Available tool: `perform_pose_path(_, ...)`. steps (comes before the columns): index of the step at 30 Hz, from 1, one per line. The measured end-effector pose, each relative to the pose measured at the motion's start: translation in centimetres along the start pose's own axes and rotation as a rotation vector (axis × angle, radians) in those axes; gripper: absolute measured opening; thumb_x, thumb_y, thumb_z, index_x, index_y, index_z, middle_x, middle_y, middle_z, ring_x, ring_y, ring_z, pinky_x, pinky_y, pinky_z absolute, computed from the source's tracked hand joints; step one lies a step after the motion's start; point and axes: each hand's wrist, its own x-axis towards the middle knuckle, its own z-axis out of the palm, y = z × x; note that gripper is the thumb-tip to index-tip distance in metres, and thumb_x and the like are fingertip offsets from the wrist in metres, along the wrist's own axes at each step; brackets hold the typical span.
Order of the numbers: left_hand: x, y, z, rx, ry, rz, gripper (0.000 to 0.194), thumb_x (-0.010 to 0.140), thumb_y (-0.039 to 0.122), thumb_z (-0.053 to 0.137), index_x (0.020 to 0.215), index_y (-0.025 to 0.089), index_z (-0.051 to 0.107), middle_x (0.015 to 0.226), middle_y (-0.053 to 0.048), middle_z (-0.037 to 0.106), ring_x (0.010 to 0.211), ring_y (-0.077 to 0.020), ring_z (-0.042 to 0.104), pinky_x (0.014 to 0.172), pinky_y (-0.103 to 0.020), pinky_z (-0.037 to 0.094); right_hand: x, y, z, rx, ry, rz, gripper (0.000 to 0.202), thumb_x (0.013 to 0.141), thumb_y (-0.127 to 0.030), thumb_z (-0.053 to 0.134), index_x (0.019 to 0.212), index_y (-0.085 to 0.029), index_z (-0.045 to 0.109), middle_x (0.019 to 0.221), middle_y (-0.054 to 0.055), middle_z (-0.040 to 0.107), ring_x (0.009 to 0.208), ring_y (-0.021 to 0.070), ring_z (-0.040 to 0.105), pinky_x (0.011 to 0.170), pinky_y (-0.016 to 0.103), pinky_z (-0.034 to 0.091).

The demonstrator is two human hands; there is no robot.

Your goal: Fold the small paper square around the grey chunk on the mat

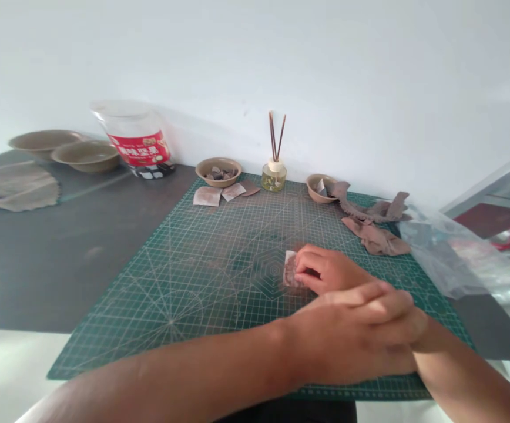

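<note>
My right hand [325, 268] is low over the middle of the green cutting mat [202, 264]. Its thumb and fingers are bent together at the edge of a small, brown-dusted piece of sandpaper [289, 271], partly hidden by the fingertips. Across my right forearm lies my left hand [361, 329], its fingers curled over the wrist area and slightly blurred. Reddish-brown dust marks the mat around the piece.
Behind are a bowl of fragments [208, 182], flat paper-like pieces [207, 197], a reed diffuser [274, 177] and a smaller bowl [319, 195]. Brown cloths [378, 238] and clear plastic [444, 258] lie right. A plastic tub [138, 147] and bowls [88, 158] stand left.
</note>
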Motion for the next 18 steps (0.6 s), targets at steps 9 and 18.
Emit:
perform_pose_path(9,2.2,0.6,1.8,0.080,0.072,-0.024,0.034,0.104,0.020,0.040,0.122,0.038,0.063,0.149,0.004,0.048,0.143,-0.0191,0.038,0.121,-0.036,0.024,0.2,-0.2,-0.1,0.093,-0.024,0.039,0.009,0.091,-0.015,0.061,0.083,-0.020,0.060,0.097,0.001,0.065,0.084,0.0139,0.062,0.079,0.029,0.047)
perform_pose_path(18,1.9,0.6,1.8,0.106,0.089,-0.023,0.032,0.104,0.026,0.040,0.122,0.038,0.065,0.148,0.006,0.049,0.144,-0.0205,0.037,0.121,-0.035,0.026,0.2,-0.5,-0.2,0.060,-0.026,0.041,0.012,0.092,-0.015,0.059,0.082,-0.020,0.056,0.094,0.000,0.062,0.079,0.0124,0.059,0.075,0.027,0.045)
